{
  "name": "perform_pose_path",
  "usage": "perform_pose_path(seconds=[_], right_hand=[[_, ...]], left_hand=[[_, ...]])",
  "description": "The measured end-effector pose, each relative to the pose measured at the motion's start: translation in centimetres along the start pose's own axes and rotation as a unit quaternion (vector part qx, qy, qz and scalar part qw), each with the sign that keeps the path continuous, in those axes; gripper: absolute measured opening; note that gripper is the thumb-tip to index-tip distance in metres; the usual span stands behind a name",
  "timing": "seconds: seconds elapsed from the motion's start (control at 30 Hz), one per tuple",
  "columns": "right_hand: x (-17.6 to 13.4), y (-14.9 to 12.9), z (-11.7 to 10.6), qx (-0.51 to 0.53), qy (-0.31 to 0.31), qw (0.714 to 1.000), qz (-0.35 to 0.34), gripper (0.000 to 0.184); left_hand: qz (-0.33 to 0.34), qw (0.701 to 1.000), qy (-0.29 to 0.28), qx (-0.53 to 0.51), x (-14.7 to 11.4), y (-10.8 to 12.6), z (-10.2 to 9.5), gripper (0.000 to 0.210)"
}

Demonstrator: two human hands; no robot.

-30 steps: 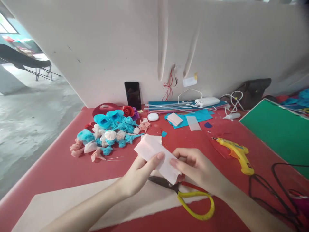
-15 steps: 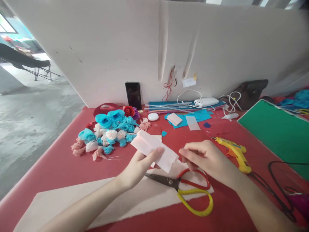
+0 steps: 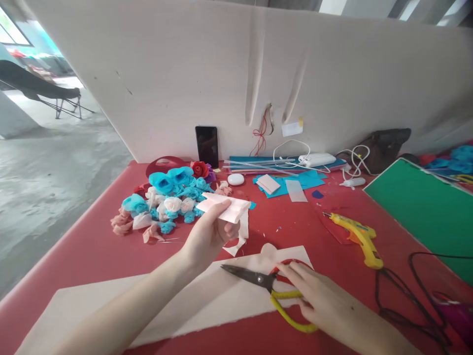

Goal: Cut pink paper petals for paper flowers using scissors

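Note:
My left hand point(image 3: 207, 237) holds a folded strip of pale pink crepe paper point(image 3: 226, 208) above the red table point(image 3: 84, 251). My right hand point(image 3: 318, 301) lies over the yellow and red handles of the scissors point(image 3: 266, 283), fingers spread on them; the dark blades point left. The scissors rest on a large pale pink paper sheet point(image 3: 177, 308) near the front edge. A small rounded pink cut piece point(image 3: 270, 251) lies just behind the scissors.
A pile of blue, white and pink paper flowers point(image 3: 168, 197) sits at the back left. A yellow glue gun point(image 3: 358, 236) lies to the right, its black cord point(image 3: 410, 291) looping near a green board point(image 3: 428, 207). A phone point(image 3: 207, 145), blue paper point(image 3: 291, 178) and a power bank point(image 3: 317, 159) stand by the wall.
My right hand let go of the pink paper strip and dropped onto the scissors handles. My left hand lifted the strip up and away from me.

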State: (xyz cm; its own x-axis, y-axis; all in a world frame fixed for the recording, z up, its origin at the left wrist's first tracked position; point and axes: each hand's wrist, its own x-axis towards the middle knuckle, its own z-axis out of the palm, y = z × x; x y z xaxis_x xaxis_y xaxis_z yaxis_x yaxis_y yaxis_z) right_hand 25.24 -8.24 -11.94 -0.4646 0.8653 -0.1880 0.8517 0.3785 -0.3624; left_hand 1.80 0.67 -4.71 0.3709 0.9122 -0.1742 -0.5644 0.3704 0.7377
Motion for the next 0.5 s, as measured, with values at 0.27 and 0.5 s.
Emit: perform_pose_path(seconds=[0.27,0.5], right_hand=[[1.2,-1.2,-1.7,0.214,0.059,0.969,0.105,0.056],[2.6,-3.3,-6.3,0.606,0.065,0.782,0.131,0.017]], left_hand=[[0.097,0.995,0.038,-0.007,-0.2,2.0,0.2,0.032],[0.17,0.98,0.102,0.01,0.2,2.6,0.3,0.029]])
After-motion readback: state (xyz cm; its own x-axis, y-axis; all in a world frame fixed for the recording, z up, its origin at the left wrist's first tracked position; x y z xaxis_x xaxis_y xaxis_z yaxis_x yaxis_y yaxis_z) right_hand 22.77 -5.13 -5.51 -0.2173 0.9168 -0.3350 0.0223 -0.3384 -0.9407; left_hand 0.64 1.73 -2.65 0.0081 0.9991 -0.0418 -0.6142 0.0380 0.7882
